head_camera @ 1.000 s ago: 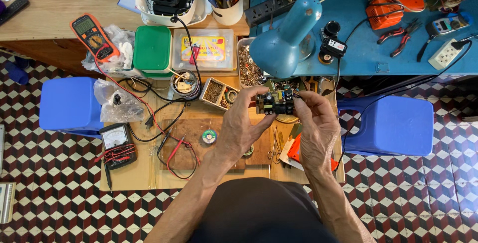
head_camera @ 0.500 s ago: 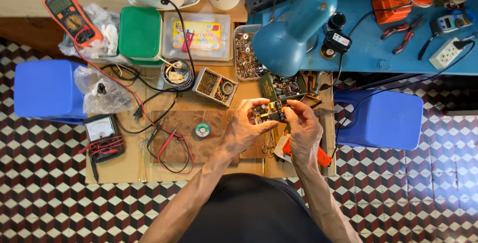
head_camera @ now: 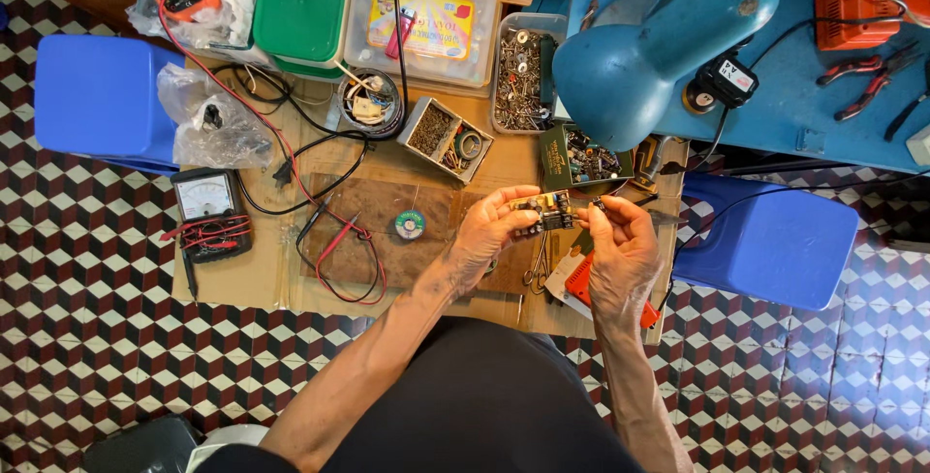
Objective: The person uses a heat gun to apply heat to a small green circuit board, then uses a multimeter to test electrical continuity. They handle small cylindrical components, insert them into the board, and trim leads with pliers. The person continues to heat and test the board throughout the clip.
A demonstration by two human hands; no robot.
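- Left hand (head_camera: 487, 236) has the small circuit board (head_camera: 548, 211) pinched by its left edge, thumb and fingertips closed on it, lifted clear of the bench — up in the air so both faces can be got at.
- Right hand (head_camera: 620, 252) comes in from the right, fingers curled nearly closed at the board's right end; something small and dark sits at its fingertips, but whether it's a component or a lead I cannot tell.
- The board hangs just near of the blue desk lamp (head_camera: 644, 51), right under its shade — held where the light falls.
- Straight under the hands, a brown work mat (head_camera: 387, 231) with a little green solder reel (head_camera: 409, 225) on it, close by for reach.
- Red and black probe leads (head_camera: 329, 240) trail across the mat from the analogue meter (head_camera: 206, 209) on the left, parked but ready.
- Far side of the bench: a small open parts box (head_camera: 446, 140) and a clear tub of screws (head_camera: 523, 71), both within arm's length.
- Near the right wrist, an orange-handled tool (head_camera: 581, 284) lies flat on the bench, partly hidden.
- Blue plastic stools (head_camera: 97, 95) flank the bench left and right.
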